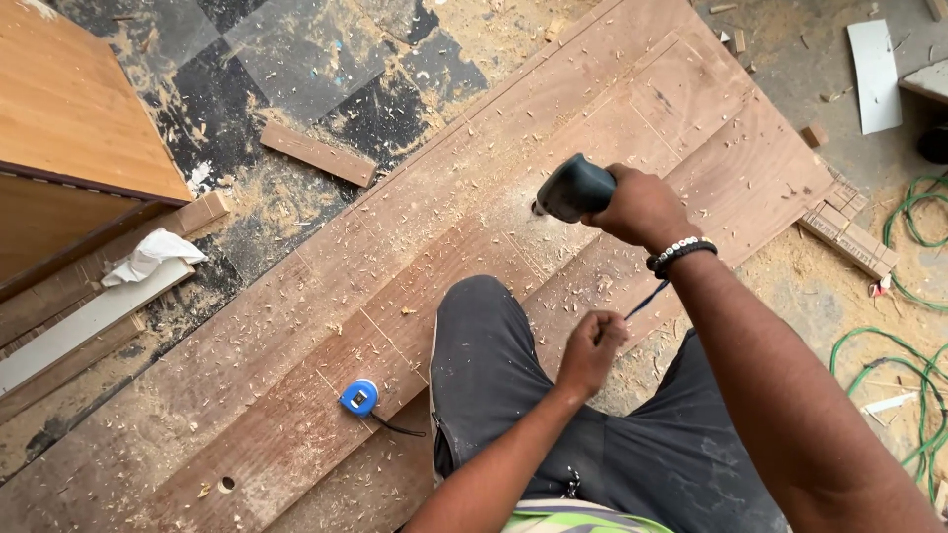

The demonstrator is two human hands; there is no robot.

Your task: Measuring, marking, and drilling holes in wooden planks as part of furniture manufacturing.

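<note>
My right hand (pixel 640 205), a beaded bracelet on its wrist, grips a dark teal power tool (pixel 575 188) whose nose presses down on a large brown wooden panel (pixel 296 326) lying on the floor. My left hand (pixel 591 350) is closed in a fist above my knee, pinching the tool's thin dark cord (pixel 647 296). My knee, in dark trousers (pixel 484 345), rests on the panel. A blue tape measure (pixel 358 397) lies on the panel to the left of the knee. Wood shavings cover the panel.
A small round hole (pixel 226 484) is in the panel's near left part. A loose wood strip (pixel 318 153) lies on the dusty floor. An orange-brown cabinet (pixel 69 109) and white cloth (pixel 148 255) are at left. Green cable (pixel 918 296) coils at right, near a white board (pixel 874 69).
</note>
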